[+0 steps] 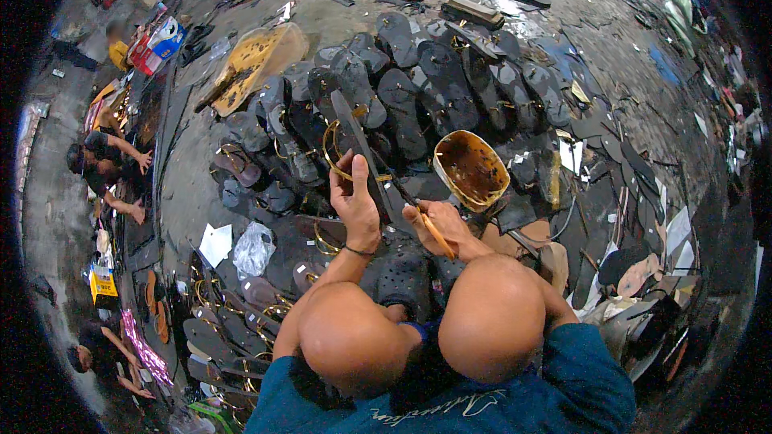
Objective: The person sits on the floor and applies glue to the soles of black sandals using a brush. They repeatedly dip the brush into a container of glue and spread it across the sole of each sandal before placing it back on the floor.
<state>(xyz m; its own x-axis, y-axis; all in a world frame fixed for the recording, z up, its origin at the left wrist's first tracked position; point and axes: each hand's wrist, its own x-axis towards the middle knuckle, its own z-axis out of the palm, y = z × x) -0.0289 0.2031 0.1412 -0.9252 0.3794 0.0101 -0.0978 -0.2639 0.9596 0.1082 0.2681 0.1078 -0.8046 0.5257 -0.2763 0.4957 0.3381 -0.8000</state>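
Note:
My left hand (355,207) is closed on a dark sandal (354,133), held up with its sole nearly edge-on. A gold-coloured strap (328,149) loops out from the sandal's left side. In my right hand (447,227) is a brush with an orange-brown handle (435,232), its dark end at the sandal's lower part. Whether the brush touches the sole I cannot tell. Just beyond my right hand stands a yellowish tub (472,170) smeared inside with brown glue-like stuff.
Rows of dark sandals (402,104) cover the floor ahead. Further sandals (229,329) lie at the left, near a clear plastic bag (253,249). A stained yellow tray (256,68) sits at the far left. Scraps (627,161) litter the right. Other people (104,165) sit at the left.

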